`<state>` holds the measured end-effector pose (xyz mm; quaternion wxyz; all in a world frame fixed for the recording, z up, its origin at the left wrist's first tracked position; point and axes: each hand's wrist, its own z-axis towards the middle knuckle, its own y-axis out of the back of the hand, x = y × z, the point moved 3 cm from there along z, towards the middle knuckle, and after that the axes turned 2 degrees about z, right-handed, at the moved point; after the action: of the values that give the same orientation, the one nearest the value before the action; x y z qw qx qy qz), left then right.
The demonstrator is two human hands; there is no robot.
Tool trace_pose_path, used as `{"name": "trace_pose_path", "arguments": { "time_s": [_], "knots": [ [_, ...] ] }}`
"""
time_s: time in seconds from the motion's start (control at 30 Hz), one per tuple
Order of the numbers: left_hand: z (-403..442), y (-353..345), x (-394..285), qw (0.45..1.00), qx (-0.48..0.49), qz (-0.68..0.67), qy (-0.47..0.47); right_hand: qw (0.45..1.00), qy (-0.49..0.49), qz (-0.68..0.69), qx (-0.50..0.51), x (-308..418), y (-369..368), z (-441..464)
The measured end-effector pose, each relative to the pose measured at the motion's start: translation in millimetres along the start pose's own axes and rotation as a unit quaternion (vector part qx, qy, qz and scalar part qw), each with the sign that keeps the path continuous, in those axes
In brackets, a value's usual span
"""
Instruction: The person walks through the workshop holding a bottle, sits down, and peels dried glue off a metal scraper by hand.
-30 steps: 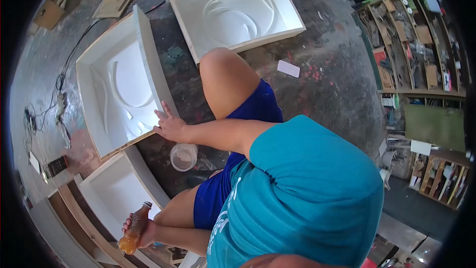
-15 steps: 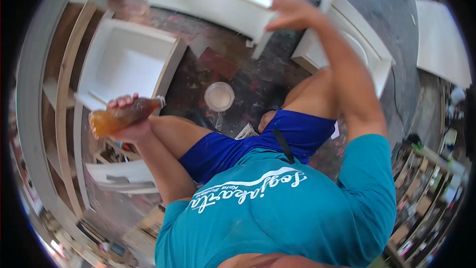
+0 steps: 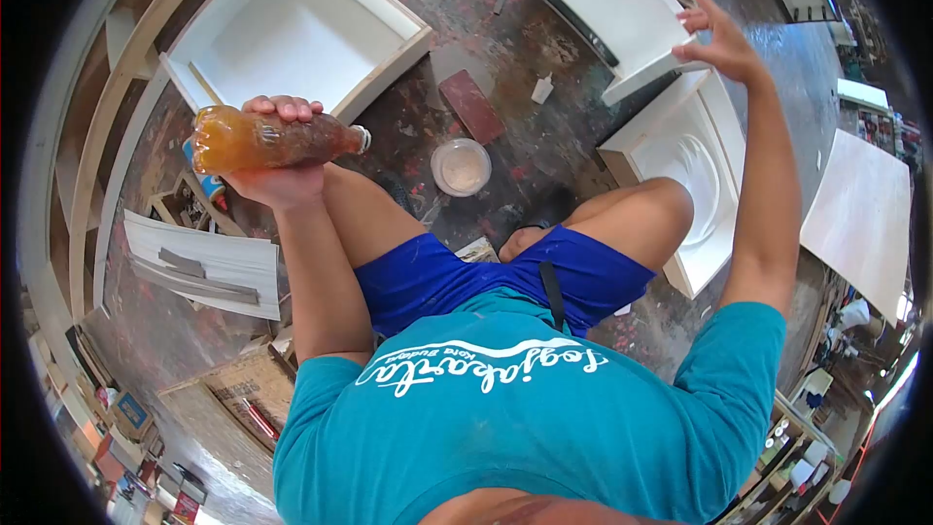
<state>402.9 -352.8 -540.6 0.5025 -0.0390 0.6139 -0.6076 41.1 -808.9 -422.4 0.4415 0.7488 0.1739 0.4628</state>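
Observation:
My left hand (image 3: 280,187) is wrapped round a clear bottle (image 3: 267,141) of amber-brown liquid, which lies nearly level with its neck to the right. Raised at the upper right, my right hand (image 3: 724,44) has its fingers apart and holds nothing. Near it in the view is the end of a white panelled piece (image 3: 630,15). Below that hand stands a white box (image 3: 724,107) with curved shapes inside. On the floor between my legs sits a round tub (image 3: 461,167) of pale material, close to a reddish-brown block (image 3: 472,107).
A shallow white box (image 3: 389,68) stands at the upper left, beside a wooden frame (image 3: 121,87). White sheets (image 3: 258,277) with grey strips lie at the left. A pale board (image 3: 860,214) is at the right, above cluttered shelves.
The view has swung round. My right hand has left the white box's edge and is now raised, fingers spread. The bottle is still in my left hand, now lifted and nearly level.

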Motion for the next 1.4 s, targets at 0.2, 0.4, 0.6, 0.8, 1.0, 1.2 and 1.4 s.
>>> {"name": "trace_pose_path", "arguments": {
  "time_s": [0.2, 0.4, 0.6, 0.8, 1.0, 1.2, 1.4],
  "knots": [
    [-6, -5, -7, 0.999, -0.01, 0.017, -0.04, 0.983, -0.002, -0.181, -0.031, -2, -104, -11],
    [-10, -4, -10, 0.997, -0.02, 0.03, -0.066, 0.962, -0.096, -0.254, 0.019, 18, -195, -15],
    [-10, -7, -6, 0.996, -0.033, 0.031, -0.078, 0.939, -0.092, -0.332, 0.023, -58, -281, -4],
    [-16, -18, -3, 0.992, -0.029, 0.069, -0.102, 0.913, -0.131, -0.387, 0.003, 12, -287, 26],
    [-13, -37, 10, 0.992, -0.065, -0.05, -0.098, 0.946, 0.242, -0.212, -0.028, 158, -369, 143],
    [-25, -49, 8, 0.989, -0.084, -0.065, -0.108, 0.924, 0.327, 0.043, 0.194, 135, -550, 266],
    [-57, -60, 6, 0.995, 0.041, -0.082, -0.029, 0.889, 0.39, -0.17, 0.169, 263, -425, 247]
  ]
}}
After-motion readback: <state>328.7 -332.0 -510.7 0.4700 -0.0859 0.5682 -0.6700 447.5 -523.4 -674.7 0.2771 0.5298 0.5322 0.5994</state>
